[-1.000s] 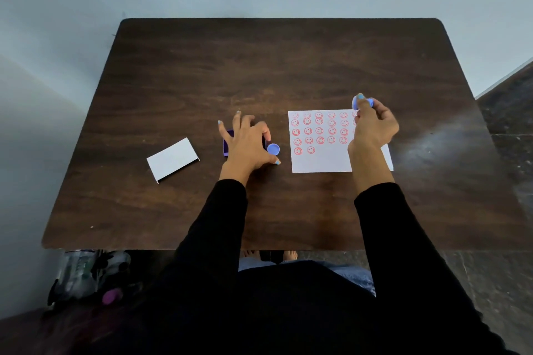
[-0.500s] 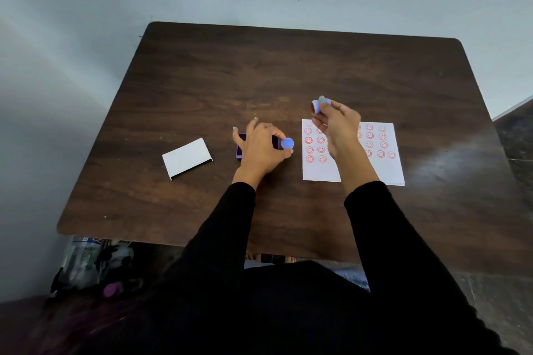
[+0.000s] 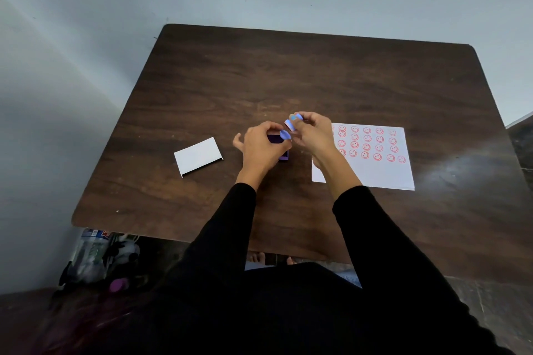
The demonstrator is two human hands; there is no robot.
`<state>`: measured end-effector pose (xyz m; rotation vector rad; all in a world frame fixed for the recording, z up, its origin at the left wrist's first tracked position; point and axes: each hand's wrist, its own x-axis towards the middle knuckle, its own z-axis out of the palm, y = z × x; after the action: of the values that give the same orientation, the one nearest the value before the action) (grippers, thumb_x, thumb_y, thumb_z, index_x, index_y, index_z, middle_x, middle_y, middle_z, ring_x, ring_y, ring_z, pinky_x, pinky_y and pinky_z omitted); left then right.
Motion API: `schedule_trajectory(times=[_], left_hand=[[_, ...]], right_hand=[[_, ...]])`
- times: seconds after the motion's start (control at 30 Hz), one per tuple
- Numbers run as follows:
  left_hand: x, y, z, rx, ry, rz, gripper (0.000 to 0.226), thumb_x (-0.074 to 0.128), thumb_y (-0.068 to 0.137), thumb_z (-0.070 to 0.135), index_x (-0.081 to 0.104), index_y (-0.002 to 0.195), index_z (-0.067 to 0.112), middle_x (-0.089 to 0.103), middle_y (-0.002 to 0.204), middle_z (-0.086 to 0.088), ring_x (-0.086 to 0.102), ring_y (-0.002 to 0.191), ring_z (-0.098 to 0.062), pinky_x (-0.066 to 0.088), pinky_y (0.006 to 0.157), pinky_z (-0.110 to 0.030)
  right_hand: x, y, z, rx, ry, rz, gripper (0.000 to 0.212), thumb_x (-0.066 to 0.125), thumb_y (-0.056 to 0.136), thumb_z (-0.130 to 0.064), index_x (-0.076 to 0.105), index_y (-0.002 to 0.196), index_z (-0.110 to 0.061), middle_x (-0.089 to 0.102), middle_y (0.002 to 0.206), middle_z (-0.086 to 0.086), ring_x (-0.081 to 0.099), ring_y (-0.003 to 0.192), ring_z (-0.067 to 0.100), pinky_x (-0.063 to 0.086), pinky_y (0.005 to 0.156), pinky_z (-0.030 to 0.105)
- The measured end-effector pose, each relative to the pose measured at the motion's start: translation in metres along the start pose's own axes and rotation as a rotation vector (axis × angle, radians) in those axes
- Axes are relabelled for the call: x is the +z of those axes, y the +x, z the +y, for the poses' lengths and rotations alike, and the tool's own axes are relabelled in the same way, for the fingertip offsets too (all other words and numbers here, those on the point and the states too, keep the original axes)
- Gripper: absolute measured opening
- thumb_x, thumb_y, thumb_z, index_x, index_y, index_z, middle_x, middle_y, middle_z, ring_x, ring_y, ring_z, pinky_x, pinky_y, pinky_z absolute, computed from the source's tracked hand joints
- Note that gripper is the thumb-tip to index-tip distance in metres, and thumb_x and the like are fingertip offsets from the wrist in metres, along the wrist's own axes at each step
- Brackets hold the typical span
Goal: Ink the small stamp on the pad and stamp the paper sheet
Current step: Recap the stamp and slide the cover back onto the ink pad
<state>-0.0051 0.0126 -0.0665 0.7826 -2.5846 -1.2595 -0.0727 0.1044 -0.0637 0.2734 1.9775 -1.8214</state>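
Note:
My right hand [image 3: 313, 135] pinches the small blue stamp [image 3: 293, 121], tilted, just above and to the right of the ink pad. The dark purple ink pad [image 3: 280, 147] lies under my left hand [image 3: 264, 147], which rests on it and grips a round blue cap [image 3: 285, 135] between thumb and finger. The white paper sheet [image 3: 375, 170] lies to the right, with several rows of red smiley prints over its upper part. Its left edge is hidden behind my right wrist.
A white box lid [image 3: 198, 155] lies left of the pad on the dark wooden table [image 3: 288, 72]. A bottle and bags [image 3: 95, 256] stand on the floor below the table's left front corner. The wall runs behind the far edge.
My right hand has carried the stamp left, off the paper sheet and over to the ink pad. The left hand stays on the pad with the cap. The camera view has shifted.

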Motion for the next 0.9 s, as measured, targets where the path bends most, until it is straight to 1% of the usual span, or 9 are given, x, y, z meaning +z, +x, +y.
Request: schedule_trajectory(times=[0.07,0.2,0.33,0.43,0.5,0.57,0.63,0.77,0.9], left_hand=[[-0.0013,-0.0004,-0.001,-0.005,-0.039,0.02,0.023,0.071,0.074,0.031,0.067,0.097,0.028,0.071,0.096,0.012,0.058,0.101,-0.005,0.018,0.111,-0.051],[-0.0039,-0.0022,-0.0022,-0.021,-0.106,0.037,0.024,0.071,0.077,0.032,0.068,0.1,0.027,0.073,0.098,0.009,0.058,0.099,-0.005,0.021,0.109,-0.045],[-0.0055,-0.0038,-0.0032,-0.021,-0.143,0.029,0.022,0.071,0.079,0.033,0.069,0.1,0.029,0.073,0.099,0.008,0.06,0.101,-0.005,0.02,0.093,-0.032],[-0.0055,-0.0028,-0.0034,-0.03,-0.135,0.035,0.023,0.071,0.079,0.033,0.069,0.102,0.028,0.073,0.1,0.009,0.056,0.097,-0.002,0.019,0.089,-0.03],[-0.005,-0.0015,-0.0038,-0.035,-0.151,0.029,0.025,0.073,0.078,0.032,0.07,0.103,0.027,0.073,0.099,0.008,0.058,0.096,-0.002,0.025,0.093,-0.031],[-0.0049,-0.0001,-0.0046,-0.028,-0.236,0.007,0.03,0.077,0.075,0.026,0.071,0.104,0.02,0.075,0.098,0.004,0.066,0.095,-0.007,0.043,0.099,-0.036],[-0.0062,-0.0008,-0.0036,-0.029,-0.315,-0.016,0.034,0.078,0.073,0.016,0.07,0.106,0.011,0.075,0.099,-0.005,0.07,0.089,-0.012,0.055,0.091,-0.035],[-0.0056,0.0009,-0.0042,-0.019,-0.317,-0.009,0.035,0.077,0.074,0.011,0.07,0.108,0.007,0.075,0.099,-0.009,0.07,0.084,-0.013,0.057,0.08,-0.023],[-0.0052,0.0016,-0.0069,-0.013,-0.291,-0.006,0.035,0.078,0.074,0.011,0.07,0.108,0.007,0.074,0.098,-0.008,0.069,0.081,-0.009,0.053,0.071,-0.01]], right_hand=[[0.002,-0.0022,0.002,0.031,0.028,-0.042,0.025,0.062,0.088,-0.016,0.06,0.111,-0.006,0.068,0.107,0.015,0.069,0.095,0.026,0.057,0.086,0.04],[0.0049,-0.0039,0.0051,0.064,0.076,-0.063,0.027,0.062,0.089,-0.013,0.058,0.114,-0.003,0.066,0.11,0.016,0.066,0.102,0.026,0.057,0.083,0.034],[0.0041,-0.0045,0.0042,0.105,0.134,-0.068,0.025,0.062,0.088,-0.01,0.059,0.112,-0.003,0.065,0.115,0.018,0.064,0.104,0.026,0.056,0.075,0.026],[0.0038,-0.0057,0.0027,0.124,0.166,-0.077,0.024,0.062,0.087,-0.007,0.059,0.111,-0.004,0.065,0.114,0.018,0.064,0.102,0.025,0.056,0.072,0.025],[0.0033,-0.0053,0.0015,0.125,0.178,-0.077,0.024,0.063,0.086,-0.005,0.057,0.11,-0.005,0.064,0.113,0.018,0.064,0.101,0.025,0.056,0.071,0.025],[0.0024,-0.0048,0.0001,0.126,0.193,-0.092,0.022,0.062,0.086,-0.003,0.056,0.107,-0.007,0.064,0.11,0.017,0.064,0.099,0.025,0.056,0.073,0.027],[0.0015,-0.0053,-0.0015,0.127,0.195,-0.115,0.019,0.061,0.087,-0.002,0.056,0.105,-0.006,0.064,0.106,0.016,0.064,0.096,0.025,0.057,0.075,0.028],[-0.0009,-0.0057,-0.0036,0.136,0.177,-0.15,0.022,0.057,0.088,0.001,0.057,0.109,-0.001,0.065,0.105,0.019,0.065,0.095,0.027,0.057,0.074,0.029],[-0.0031,-0.0072,-0.004,0.141,0.157,-0.181,0.026,0.055,0.089,0.003,0.056,0.114,0.003,0.063,0.107,0.02,0.064,0.097,0.028,0.054,0.082,0.035]])
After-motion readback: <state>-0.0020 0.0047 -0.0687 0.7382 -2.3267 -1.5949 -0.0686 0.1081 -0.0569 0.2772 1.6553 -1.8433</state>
